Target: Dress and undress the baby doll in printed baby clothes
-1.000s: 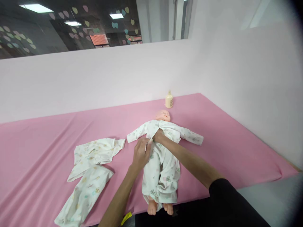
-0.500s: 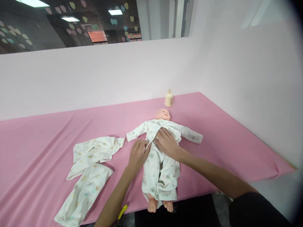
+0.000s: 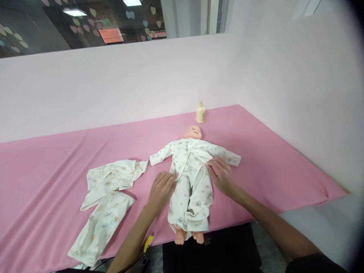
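Note:
A baby doll (image 3: 193,132) lies on its back, head away from me, dressed in a white printed top (image 3: 179,151) and matching trousers (image 3: 179,201). Its bare feet reach the table's near edge. My left hand (image 3: 162,189) is closed at the top's lower left edge, the cloth between its fingertips. On the other side, my right hand (image 3: 222,173) pinches the right front flap of the top near the doll's waist. The top's fronts lie partly apart over the belly, showing the trousers' waist.
Another small printed top (image 3: 113,176) and trousers (image 3: 104,223) lie spread on the left of the pink-covered table (image 3: 250,148). A cream pump bottle (image 3: 201,115) stands beyond the doll's head. White walls border the back and right.
My right hand has moved right from the middle of the doll's belly to its right side, drawing the flap along. My left hand stays at the left edge. The view has tilted slightly down.

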Tool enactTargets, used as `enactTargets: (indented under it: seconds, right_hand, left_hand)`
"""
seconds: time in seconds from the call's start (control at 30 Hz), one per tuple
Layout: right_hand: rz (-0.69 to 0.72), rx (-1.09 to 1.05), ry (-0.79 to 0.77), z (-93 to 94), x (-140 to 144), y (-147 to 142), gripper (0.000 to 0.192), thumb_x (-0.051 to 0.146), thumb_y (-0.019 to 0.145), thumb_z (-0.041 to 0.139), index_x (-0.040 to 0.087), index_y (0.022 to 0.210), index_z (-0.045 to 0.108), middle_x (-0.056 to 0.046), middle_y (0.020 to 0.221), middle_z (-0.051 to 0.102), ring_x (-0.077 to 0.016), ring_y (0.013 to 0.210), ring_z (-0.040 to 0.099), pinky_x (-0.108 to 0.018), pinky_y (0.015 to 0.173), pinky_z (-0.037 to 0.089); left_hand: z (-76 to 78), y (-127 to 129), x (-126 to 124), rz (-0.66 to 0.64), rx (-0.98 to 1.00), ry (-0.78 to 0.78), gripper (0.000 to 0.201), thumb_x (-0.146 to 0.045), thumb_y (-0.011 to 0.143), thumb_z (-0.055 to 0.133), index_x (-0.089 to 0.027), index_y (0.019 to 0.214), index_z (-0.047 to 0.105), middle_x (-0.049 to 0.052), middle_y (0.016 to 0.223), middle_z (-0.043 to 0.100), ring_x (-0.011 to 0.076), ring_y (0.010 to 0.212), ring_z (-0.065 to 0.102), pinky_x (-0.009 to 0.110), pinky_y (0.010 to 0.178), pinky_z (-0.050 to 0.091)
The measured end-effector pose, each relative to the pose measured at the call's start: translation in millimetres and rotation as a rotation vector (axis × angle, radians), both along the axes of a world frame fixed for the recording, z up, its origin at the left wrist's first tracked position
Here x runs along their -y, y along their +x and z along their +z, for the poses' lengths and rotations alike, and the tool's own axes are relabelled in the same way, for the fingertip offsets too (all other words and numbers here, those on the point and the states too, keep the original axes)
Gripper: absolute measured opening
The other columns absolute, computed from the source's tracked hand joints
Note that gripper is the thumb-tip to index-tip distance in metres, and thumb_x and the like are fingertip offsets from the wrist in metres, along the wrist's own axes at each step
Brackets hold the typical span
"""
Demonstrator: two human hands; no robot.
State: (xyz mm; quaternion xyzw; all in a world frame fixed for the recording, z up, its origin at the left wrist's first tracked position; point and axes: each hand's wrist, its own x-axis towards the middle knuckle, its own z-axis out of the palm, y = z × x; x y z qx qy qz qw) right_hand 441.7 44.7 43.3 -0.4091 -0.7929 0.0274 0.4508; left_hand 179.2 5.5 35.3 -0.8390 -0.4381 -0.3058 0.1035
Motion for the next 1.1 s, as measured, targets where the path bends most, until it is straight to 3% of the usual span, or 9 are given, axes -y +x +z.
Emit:
enactTargets:
  seconds: [0.13, 0.23, 0.37, 0.53, 0.7, 0.77, 0.87, 0.97, 1.1]
  right_hand:
    - [0.152, 0.082, 0.049, -23.6, 22, -4, 0.018, 0.015, 0.096, 0.046, 0.021, 0.094, 0.063, -0.006, 0.086, 0.065, -0.0195, 0.082, 0.056, -0.036, 0.079, 0.046]
    - [0.170, 0.089, 0.017, -41.3, 28, 5, 0.025, 0.013, 0.093, 0.048, 0.020, 0.114, 0.059, -0.009, 0.101, 0.063, -0.0215, 0.096, 0.058, -0.039, 0.088, 0.047]
    - [0.074, 0.030, -0.087, -48.2, 18, 31, 0.051, 0.016, 0.087, 0.053, 0.020, 0.137, 0.045, -0.015, 0.127, 0.054, -0.0280, 0.123, 0.050, -0.048, 0.103, 0.043]
    - [0.193, -0.068, -0.297, -52.2, 8, 50, 0.052, 0.009, 0.081, 0.044, 0.025, 0.131, 0.051, -0.010, 0.136, 0.051, -0.0240, 0.132, 0.046, -0.046, 0.111, 0.039]
    - [-0.067, -0.047, -0.417, -68.3, -2, 45, 0.051, 0.026, 0.087, 0.052, 0.022, 0.137, 0.044, -0.013, 0.140, 0.048, -0.0282, 0.133, 0.042, -0.050, 0.109, 0.040]
    - [-0.119, -0.019, -0.443, -71.3, -12, 39, 0.041, 0.032, 0.089, 0.054, 0.021, 0.128, 0.049, -0.013, 0.133, 0.053, -0.0289, 0.125, 0.048, -0.049, 0.104, 0.043]
    - [-0.075, -0.004, -0.420, -69.5, -30, 31, 0.015, 0.025, 0.092, 0.046, 0.021, 0.100, 0.058, -0.009, 0.107, 0.060, -0.0251, 0.103, 0.055, -0.044, 0.092, 0.048]
    - [-0.001, 0.007, -0.349, -65.0, -40, 29, 0.017, 0.016, 0.090, 0.040, 0.021, 0.089, 0.056, -0.006, 0.090, 0.058, -0.0229, 0.089, 0.054, -0.039, 0.084, 0.047]
    - [-0.003, -0.029, -0.312, -59.0, -33, 33, 0.015, 0.015, 0.089, 0.041, 0.022, 0.078, 0.050, -0.004, 0.082, 0.057, -0.0214, 0.080, 0.053, -0.037, 0.078, 0.045]
  left_hand:
    - [-12.2, -4, 3, 0.030, 0.130, -0.149, 0.011, -0.020, 0.097, 0.047, -0.020, 0.092, 0.057, 0.006, 0.087, 0.063, 0.0202, 0.085, 0.056, 0.037, 0.078, 0.045]
    - [-15.5, -3, 8, 0.121, 0.322, -0.322, 0.013, -0.031, 0.097, 0.051, -0.021, 0.102, 0.057, 0.006, 0.100, 0.061, 0.0203, 0.095, 0.057, 0.038, 0.085, 0.048]
    - [-15.1, 5, 21, 0.253, 0.723, -0.611, 0.039, -0.045, 0.093, 0.057, -0.025, 0.125, 0.046, 0.010, 0.127, 0.053, 0.0194, 0.104, 0.060, 0.037, 0.088, 0.054]
    - [-16.7, 19, 31, 0.247, 0.946, -0.916, 0.066, -0.051, 0.092, 0.056, -0.031, 0.146, 0.025, 0.014, 0.152, 0.036, 0.0241, 0.132, 0.049, 0.037, 0.098, 0.054]
    - [-12.6, 31, 29, 0.302, 0.974, -1.078, 0.094, -0.052, 0.086, 0.066, -0.027, 0.154, 0.006, 0.018, 0.155, 0.032, 0.0282, 0.142, 0.038, 0.043, 0.109, 0.046]
    - [-5.6, 38, 27, 0.305, 1.022, -1.131, 0.100, -0.050, 0.083, 0.070, -0.027, 0.155, 0.004, 0.017, 0.154, 0.036, 0.0276, 0.141, 0.040, 0.042, 0.109, 0.046]
    - [8.2, 49, 25, 0.310, 1.143, -1.137, 0.101, -0.045, 0.079, 0.076, -0.028, 0.154, 0.010, 0.015, 0.148, 0.045, 0.0266, 0.134, 0.049, 0.039, 0.104, 0.050]
    - [18.1, 57, 24, 0.362, 1.261, -1.135, 0.099, -0.039, 0.075, 0.080, -0.028, 0.152, 0.019, 0.014, 0.141, 0.053, 0.0269, 0.126, 0.056, 0.039, 0.098, 0.054]
    - [17.4, 62, 26, 0.416, 1.370, -1.098, 0.093, -0.037, 0.076, 0.080, -0.029, 0.150, 0.024, 0.013, 0.136, 0.057, 0.0261, 0.118, 0.061, 0.040, 0.095, 0.055]
